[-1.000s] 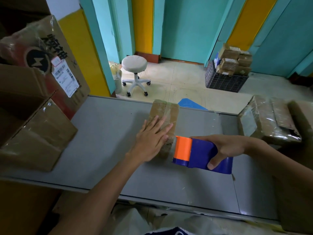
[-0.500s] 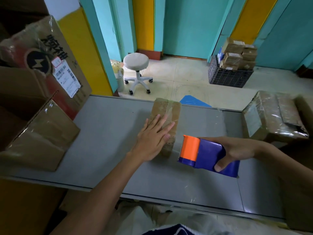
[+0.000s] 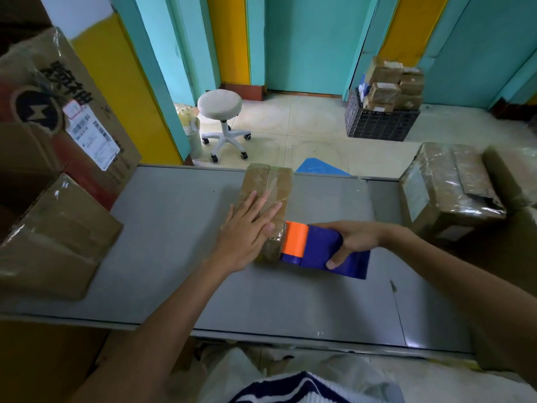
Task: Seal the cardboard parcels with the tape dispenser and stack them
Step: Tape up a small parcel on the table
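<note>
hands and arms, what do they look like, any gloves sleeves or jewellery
Both are bare: the left hand and right hand wear no gloves, and no rings, watch or bracelet show. No sleeve covers the left forearm or right forearm anywhere in view. At the bottom edge is a white garment with dark blue stripes.

Grey table (image 3: pixel 162 228): small brown cardboard parcel (image 3: pixel 268 181) with clear tape strip, left hand (image 3: pixel 247 231) flat on top. Right hand (image 3: pixel 353 238) grips blue-and-orange tape dispenser (image 3: pixel 316 247), orange end against parcel's near edge. Tape-wrapped cardboard box (image 3: pixel 447 187) at right; large cardboard cartons (image 3: pixel 55 199) at left.
</note>
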Demonstrator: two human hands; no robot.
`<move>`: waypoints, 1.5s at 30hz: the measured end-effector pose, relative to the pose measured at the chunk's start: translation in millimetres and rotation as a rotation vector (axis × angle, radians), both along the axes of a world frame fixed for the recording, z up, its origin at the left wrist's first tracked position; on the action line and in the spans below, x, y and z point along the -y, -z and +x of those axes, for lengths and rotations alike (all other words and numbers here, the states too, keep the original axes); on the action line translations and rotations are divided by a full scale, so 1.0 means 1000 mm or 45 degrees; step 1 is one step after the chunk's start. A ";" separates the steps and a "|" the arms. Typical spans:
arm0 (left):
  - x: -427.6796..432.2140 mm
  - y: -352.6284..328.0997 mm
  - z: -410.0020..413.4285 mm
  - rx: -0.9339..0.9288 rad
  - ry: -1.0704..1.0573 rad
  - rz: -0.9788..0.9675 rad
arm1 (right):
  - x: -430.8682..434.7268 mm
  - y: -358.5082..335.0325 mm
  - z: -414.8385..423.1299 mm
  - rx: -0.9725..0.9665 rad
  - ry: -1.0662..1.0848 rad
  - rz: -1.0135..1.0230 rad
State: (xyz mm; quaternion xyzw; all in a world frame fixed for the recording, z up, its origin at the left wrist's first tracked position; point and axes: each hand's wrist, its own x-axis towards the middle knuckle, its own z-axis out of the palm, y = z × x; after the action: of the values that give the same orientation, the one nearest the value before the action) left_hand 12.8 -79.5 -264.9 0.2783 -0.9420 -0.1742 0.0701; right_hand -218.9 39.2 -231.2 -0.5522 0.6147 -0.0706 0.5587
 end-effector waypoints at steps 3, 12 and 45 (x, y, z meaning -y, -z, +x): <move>0.001 -0.001 -0.002 -0.027 -0.009 0.009 | 0.005 -0.002 0.004 -0.017 -0.012 0.013; -0.004 -0.003 -0.007 -0.010 0.014 -0.023 | 0.008 -0.002 0.010 -0.752 -0.196 -0.161; -0.009 0.009 0.044 -0.763 -0.257 0.236 | -0.001 0.034 0.075 -0.577 0.353 -1.373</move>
State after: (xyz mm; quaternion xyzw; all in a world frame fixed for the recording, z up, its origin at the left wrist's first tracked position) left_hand 56.5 -70.6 -273.6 0.3118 -0.8272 -0.3256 0.3355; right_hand -144.1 39.9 -265.4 -0.6738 0.6623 -0.3252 0.0406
